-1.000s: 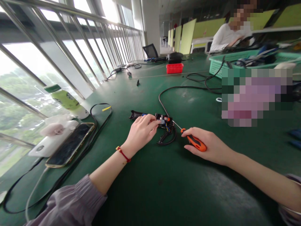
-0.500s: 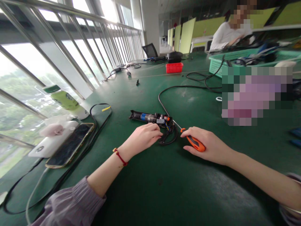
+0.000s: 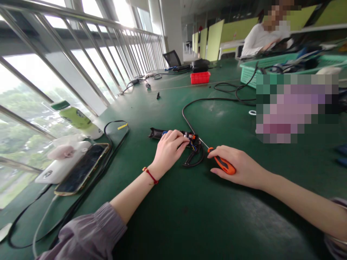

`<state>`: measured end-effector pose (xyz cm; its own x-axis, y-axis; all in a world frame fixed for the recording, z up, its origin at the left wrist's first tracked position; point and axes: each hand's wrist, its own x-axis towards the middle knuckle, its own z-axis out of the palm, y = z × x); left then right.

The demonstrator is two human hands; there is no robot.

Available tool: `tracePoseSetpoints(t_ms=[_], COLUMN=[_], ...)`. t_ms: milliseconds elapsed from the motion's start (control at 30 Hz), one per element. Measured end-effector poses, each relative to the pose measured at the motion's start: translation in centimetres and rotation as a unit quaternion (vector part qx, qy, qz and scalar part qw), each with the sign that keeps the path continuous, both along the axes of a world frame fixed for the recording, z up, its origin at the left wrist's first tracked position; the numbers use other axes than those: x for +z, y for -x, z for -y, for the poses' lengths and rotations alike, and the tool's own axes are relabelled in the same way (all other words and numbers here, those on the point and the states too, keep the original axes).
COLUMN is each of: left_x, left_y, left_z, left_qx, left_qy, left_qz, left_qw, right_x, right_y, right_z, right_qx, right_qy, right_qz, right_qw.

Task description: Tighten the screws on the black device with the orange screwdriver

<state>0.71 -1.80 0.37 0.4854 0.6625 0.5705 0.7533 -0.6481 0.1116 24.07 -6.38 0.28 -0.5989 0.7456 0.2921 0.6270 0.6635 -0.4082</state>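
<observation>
Our left hand [image 3: 169, 150], fingers bent, partly covers the black device [image 3: 157, 133] lying crosswise on the counter [image 3: 162, 224] — grip hidden; our right hand [image 3: 238, 166], farther off, loosely grasps the orange screwdriver [image 3: 227, 167].

"What lies before you?"
"The device [image 3: 193, 138] on the table [image 3: 154, 220], under my left fingers [image 3: 175, 135]; the screwdriver [image 3: 225, 165] sits right of it, in my right fingers [image 3: 221, 150]."
"And to your left?"
"The phone [image 3: 84, 169], with the bottle [image 3: 78, 117] behind it (close by the railing [image 3: 81, 19])."
"Farther back?"
"The box [image 3: 200, 78], beyond the device, and the basket [image 3: 248, 74] to the box's right."
</observation>
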Motion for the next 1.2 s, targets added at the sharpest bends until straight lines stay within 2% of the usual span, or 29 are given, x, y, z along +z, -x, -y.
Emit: tracePoseSetpoints(t_ms=[167, 300, 400, 533, 667, 800, 900, 1200], left_x=[0.0, 0.1, 0.1, -0.1, -0.3, -0.4, -0.4, -0.2], left_y=[-0.5, -1.3, -0.8, 1.2, 1.9, 1.1, 0.7, 0.6], left_z=[0.0, 0.1, -0.2, -1.3, -1.6, -1.2, -0.9, -0.7], left_qx=[0.018, 0.069, 0.075, 0.030, 0.037, 0.083, 0.088, 0.096], left_qy=[0.004, 0.019, 0.027, 0.046, 0.062, 0.048, 0.038, 0.020], left_qz=[-0.013, -0.004, -0.004, -0.057, -0.078, -0.064, -0.062, -0.064], left_qw=[1.000, 0.997, 0.997, 0.997, 0.994, 0.993, 0.994, 0.993], right_x=[-0.1, -0.3, -0.5, -0.6, -0.5, -0.2, -0.1, -0.2], right_y=[0.1, 0.1, 0.0, -0.4, -0.4, 0.1, 0.3, 0.2], right_z=[0.0, 0.0, 0.1, 0.4, 0.9, 1.4, 1.5, 1.5], right_qx=[-0.002, -0.013, -0.076, -0.134, -0.108, -0.047, -0.017, -0.009], right_qy=[-0.005, -0.001, 0.003, -0.049, -0.108, -0.099, -0.092, -0.086], right_qz=[0.002, -0.021, -0.092, -0.230, -0.294, -0.253, -0.232, -0.244], right_qw=[1.000, 1.000, 0.993, 0.963, 0.944, 0.961, 0.968, 0.966])
